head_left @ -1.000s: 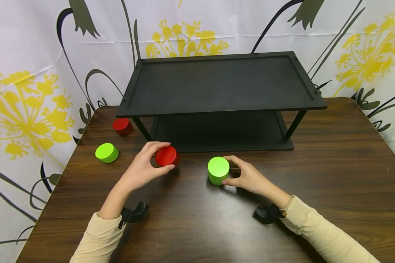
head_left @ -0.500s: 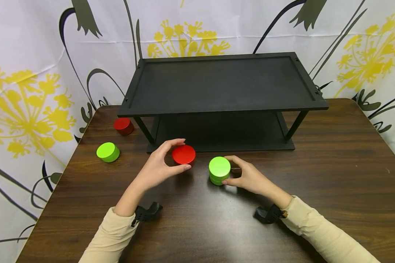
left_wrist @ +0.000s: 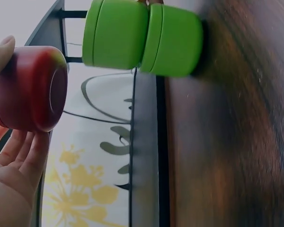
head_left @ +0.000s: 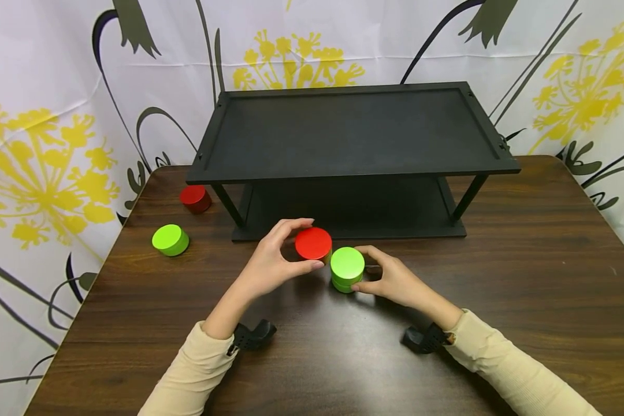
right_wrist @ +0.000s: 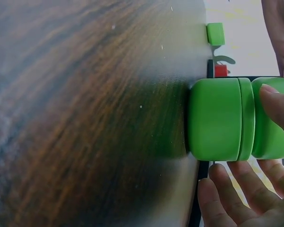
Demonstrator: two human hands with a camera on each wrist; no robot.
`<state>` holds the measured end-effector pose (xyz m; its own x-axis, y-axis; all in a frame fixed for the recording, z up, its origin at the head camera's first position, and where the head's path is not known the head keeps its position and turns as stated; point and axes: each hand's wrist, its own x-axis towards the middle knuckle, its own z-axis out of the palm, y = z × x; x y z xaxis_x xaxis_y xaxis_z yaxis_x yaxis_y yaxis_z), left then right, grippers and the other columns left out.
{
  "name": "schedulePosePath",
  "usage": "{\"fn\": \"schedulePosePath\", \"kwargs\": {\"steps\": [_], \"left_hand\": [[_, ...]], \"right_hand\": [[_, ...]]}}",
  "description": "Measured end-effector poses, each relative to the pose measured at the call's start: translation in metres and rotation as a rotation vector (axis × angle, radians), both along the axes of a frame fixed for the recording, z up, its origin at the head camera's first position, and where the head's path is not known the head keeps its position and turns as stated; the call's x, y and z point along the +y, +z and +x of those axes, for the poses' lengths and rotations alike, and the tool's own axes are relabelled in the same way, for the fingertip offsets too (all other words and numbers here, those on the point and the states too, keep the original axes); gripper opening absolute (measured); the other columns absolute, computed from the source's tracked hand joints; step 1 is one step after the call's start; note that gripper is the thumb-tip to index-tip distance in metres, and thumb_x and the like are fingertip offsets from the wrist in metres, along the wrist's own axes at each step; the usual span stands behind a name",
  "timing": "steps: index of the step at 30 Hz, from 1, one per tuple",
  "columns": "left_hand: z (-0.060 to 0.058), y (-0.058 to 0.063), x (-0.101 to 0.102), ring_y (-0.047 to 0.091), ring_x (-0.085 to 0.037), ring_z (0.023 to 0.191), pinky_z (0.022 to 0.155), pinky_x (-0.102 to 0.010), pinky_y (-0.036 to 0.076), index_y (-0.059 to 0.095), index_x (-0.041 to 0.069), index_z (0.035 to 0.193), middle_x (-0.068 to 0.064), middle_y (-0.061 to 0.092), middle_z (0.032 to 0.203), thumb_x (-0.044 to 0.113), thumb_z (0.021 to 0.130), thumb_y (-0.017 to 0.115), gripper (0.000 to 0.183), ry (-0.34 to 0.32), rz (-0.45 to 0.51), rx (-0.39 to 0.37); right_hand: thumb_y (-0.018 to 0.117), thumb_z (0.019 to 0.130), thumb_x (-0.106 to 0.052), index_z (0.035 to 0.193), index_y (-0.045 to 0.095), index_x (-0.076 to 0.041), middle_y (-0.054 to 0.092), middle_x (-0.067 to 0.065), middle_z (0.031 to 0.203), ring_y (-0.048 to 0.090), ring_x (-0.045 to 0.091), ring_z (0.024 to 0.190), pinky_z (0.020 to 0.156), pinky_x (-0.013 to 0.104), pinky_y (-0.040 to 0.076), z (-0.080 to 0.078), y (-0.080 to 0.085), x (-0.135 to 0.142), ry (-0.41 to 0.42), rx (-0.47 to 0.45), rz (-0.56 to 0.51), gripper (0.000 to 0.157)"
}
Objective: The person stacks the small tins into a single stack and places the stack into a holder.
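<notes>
My left hand grips a red round lidded jar between thumb and fingers. The left wrist view shows this red jar held off the table, higher than the top of two stacked green jars. Of that stack, the lower green jar stands on the table and the upper green jar sits upright on its lid. From the right side, my right hand holds the stack, its thumb pressed on the upper jar and its fingers curved round the far side. In the head view the red jar is just left of the stack.
A black two-level shelf stands at the back of the brown wooden table. Left of it are another red jar and, nearer, another green jar. A flower-patterned curtain hangs behind.
My left hand has carried the red jar rightward, from near the shelf's front left corner to beside the green stack. The right hand and the stack have stayed in place.
</notes>
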<state>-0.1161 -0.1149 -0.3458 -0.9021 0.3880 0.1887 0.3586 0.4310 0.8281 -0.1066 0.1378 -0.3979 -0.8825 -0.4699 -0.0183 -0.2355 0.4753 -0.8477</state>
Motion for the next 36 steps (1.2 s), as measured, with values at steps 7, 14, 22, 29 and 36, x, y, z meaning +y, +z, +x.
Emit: {"fn": "schedulePosePath", "kwargs": {"steps": [7,14,22,29,36], "left_hand": [[-0.001,-0.005,0.012,0.058,-0.022,0.114,0.100,-0.034,0.050,0.053,0.004,0.129,-0.009,0.053,0.126,0.011,0.071,0.083,0.066,-0.036,0.043,-0.021],[-0.001,-0.009,0.020,0.059,-0.021,0.112,0.099,-0.033,0.051,0.055,0.003,0.124,-0.009,0.054,0.125,0.011,0.071,0.084,0.060,-0.064,0.040,0.011],[0.000,-0.011,0.025,0.058,-0.020,0.109,0.094,-0.037,0.052,0.058,0.008,0.123,-0.005,0.056,0.125,0.014,0.072,0.084,0.058,-0.086,0.038,0.032],[0.000,-0.015,0.029,0.057,-0.018,0.109,0.093,-0.040,0.052,0.058,0.009,0.124,-0.004,0.056,0.127,0.015,0.073,0.083,0.057,-0.107,0.046,0.028],[0.001,-0.016,0.032,0.058,-0.019,0.111,0.095,-0.039,0.052,0.057,0.009,0.124,-0.004,0.056,0.126,0.015,0.072,0.083,0.059,-0.113,0.046,0.021]], "right_hand": [[0.077,0.080,-0.015,0.133,0.047,-0.005,0.058,0.014,0.130,0.058,0.033,0.117,0.098,0.049,0.050,-0.001,-0.001,0.000,0.010,0.010,0.011,0.062],[0.077,0.079,-0.015,0.134,0.047,-0.004,0.057,0.015,0.131,0.059,0.034,0.116,0.099,0.049,0.050,-0.001,-0.001,-0.001,0.006,0.013,0.007,0.063],[0.077,0.079,-0.014,0.133,0.047,-0.004,0.057,0.015,0.131,0.060,0.034,0.115,0.098,0.048,0.050,0.000,-0.001,0.000,0.005,0.012,-0.002,0.063],[0.076,0.080,-0.013,0.135,0.046,-0.003,0.055,0.016,0.134,0.059,0.032,0.117,0.099,0.045,0.050,0.000,-0.001,0.000,0.009,-0.016,-0.035,0.064],[0.077,0.080,-0.016,0.134,0.047,-0.003,0.054,0.015,0.134,0.056,0.031,0.120,0.101,0.043,0.050,-0.001,-0.002,0.001,0.011,-0.042,-0.077,0.063]]}}
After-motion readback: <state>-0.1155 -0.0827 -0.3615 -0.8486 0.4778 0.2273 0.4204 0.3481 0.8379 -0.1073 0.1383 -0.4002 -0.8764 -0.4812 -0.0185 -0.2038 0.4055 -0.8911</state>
